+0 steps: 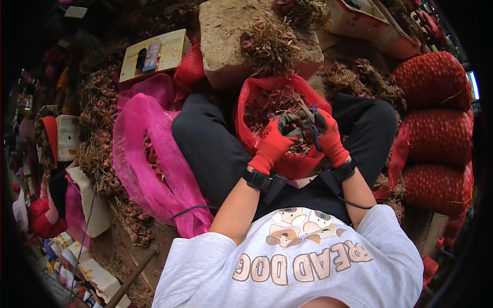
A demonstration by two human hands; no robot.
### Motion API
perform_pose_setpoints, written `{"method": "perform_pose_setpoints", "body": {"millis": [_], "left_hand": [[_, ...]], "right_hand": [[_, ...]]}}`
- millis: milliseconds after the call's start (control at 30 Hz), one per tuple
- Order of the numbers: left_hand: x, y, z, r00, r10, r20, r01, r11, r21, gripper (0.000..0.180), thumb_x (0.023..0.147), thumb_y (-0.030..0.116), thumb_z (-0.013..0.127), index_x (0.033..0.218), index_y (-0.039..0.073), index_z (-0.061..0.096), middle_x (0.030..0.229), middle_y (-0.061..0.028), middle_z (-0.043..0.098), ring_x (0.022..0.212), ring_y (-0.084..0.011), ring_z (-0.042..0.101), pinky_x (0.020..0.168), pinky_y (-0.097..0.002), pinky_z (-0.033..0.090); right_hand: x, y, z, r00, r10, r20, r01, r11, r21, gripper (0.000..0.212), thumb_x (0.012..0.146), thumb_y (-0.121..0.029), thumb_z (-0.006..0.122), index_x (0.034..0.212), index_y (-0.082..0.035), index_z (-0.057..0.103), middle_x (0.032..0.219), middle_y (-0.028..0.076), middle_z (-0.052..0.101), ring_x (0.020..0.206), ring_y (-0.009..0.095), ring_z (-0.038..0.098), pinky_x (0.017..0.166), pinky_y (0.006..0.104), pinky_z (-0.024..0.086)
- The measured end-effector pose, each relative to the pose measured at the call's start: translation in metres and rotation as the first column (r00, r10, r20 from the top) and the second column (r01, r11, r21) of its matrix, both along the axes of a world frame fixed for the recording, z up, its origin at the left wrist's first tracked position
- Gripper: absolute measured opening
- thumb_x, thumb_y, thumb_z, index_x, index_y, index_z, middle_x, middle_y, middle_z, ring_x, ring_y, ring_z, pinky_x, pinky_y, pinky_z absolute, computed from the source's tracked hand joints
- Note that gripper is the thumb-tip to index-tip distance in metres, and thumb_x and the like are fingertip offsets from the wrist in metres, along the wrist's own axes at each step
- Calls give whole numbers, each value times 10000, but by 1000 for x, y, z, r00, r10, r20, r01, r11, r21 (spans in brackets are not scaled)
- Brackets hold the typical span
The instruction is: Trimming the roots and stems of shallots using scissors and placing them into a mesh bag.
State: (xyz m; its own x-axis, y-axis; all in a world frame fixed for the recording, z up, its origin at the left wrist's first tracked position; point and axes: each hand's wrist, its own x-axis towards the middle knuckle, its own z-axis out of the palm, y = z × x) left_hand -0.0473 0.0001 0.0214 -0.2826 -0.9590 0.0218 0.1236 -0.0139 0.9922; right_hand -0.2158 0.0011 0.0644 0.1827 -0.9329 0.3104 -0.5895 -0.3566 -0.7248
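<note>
Both my hands wear red gloves with dark palms and meet over a red mesh bag [245,120] between my knees. The bag's mouth is spread wide, with loose red shallots and dry skins [264,108] inside. My right hand [329,134] is closed around blue-handled scissors [316,137], only partly visible between its fingers. Pinched in my left hand [277,137] is a bunch of dry brown shallot stalks [306,112], close to the scissors; its lower end is hidden by the fingers.
A pale block [223,43] carrying shallot bunches [269,43] stands ahead. Left are a pink mesh bag [138,128] of shallots and a yellow board [174,49] bearing a phone [152,56]. Full red mesh sacks [436,136] are stacked right. Another person [45,213] sits far left.
</note>
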Motion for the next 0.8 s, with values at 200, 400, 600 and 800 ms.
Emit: {"method": "perform_pose_setpoints", "body": {"millis": [200,400,600,800], "left_hand": [[-4,6,0,944,13,329,-23,999,27,149,775,108,620,900,45,569,871,-93,591,794,-216,573,717,-315,462],[-3,7,7,824,134,550,-6,974,-228,184,717,125,634,886,65,591,865,-137,581,826,-317,567,712,-379,469],[-4,7,14,768,107,631,23,981,-194,133,704,112,610,836,95,611,886,-114,583,837,-306,575,698,-382,483],[-9,8,9,765,191,615,-44,968,-245,153,711,129,618,860,91,621,906,-115,588,807,-299,584,680,-376,486]], "right_hand": [[10,5,-8,955,-61,290,-62,916,395,227,786,-77,652,984,10,583,852,97,624,797,178,587,734,297,474],[12,10,-13,980,-58,192,-14,935,354,230,758,-85,638,974,-26,584,853,158,615,796,316,616,705,333,478],[13,10,-17,987,-60,150,5,941,339,206,750,-73,632,945,-26,581,812,158,602,769,326,607,682,341,472],[12,11,-19,990,-75,122,30,941,338,202,743,-85,652,918,-25,572,810,163,595,757,359,581,668,347,468]]}}
